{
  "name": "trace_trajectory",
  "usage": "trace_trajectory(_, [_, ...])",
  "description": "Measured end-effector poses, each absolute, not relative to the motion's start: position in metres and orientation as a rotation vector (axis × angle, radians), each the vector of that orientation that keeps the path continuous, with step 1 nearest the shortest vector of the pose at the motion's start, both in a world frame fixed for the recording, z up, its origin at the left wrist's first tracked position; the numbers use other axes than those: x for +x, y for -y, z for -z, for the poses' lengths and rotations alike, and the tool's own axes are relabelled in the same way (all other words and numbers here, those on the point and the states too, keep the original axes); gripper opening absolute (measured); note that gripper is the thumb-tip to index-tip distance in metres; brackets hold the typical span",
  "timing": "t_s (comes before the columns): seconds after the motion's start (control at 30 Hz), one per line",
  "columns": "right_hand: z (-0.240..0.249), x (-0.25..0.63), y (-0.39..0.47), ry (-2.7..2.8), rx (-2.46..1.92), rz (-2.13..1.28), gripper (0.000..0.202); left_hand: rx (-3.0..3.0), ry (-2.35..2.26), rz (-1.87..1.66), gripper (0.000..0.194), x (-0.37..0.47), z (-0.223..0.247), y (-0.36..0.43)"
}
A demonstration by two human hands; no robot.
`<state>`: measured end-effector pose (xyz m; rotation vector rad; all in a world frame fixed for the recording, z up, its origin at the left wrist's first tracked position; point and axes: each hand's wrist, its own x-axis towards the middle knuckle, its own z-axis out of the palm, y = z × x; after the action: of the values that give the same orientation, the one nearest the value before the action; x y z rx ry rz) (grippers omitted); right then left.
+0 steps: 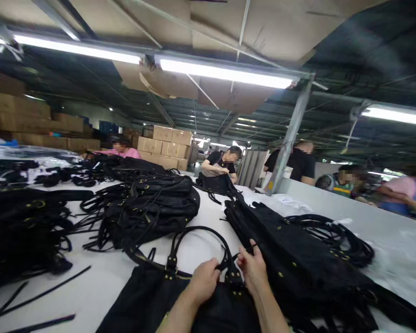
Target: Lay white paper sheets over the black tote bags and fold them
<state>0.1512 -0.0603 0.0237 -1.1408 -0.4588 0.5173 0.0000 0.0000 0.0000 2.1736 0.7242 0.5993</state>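
Note:
A black handbag [173,298] with gold-coloured fittings lies on the white table right in front of me. Its looped handle [203,229] stands up over the bag's top edge. My left hand [204,280] is closed beside the right foot of the handle, its fingertips pinching a black strap there. Just to the right, my right hand [253,268] is raised, with a thin black strap [245,249] between thumb and fingers. Whether both hands hold one and the same strap I cannot tell. Both forearms cover part of the bag.
A stack of black bags [291,259] lies close on the right, more black bags [156,203] at the left. Loose straps [45,289] lie on the white table [100,273]. A metal post [293,134] rises at right. A person [222,164] handles a bag across the table.

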Motion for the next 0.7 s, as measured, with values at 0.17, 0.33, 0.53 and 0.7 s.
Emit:
trace_trajectory(0.17, [-0.013,0.149,0.059,0.634,-1.623,-0.408,0.096,2.117,-0.724,-0.641,0.014,0.0,-0.004,-0.001])
trace_trajectory(0.33, [-0.007,0.152,0.064,0.664,-1.711,-0.508,0.106,2.054,-0.729,-0.685,0.017,0.001,-0.004,-0.001])
trace_trajectory(0.53, [-0.01,0.147,0.069,0.659,-1.544,-0.794,0.133,1.915,-0.696,-0.73,0.018,0.004,-0.002,-0.008])
trace_trajectory(0.7, [-0.023,0.142,0.076,0.609,-1.468,-0.964,0.131,1.86,-0.574,-0.736,0.02,0.004,-0.008,-0.006])
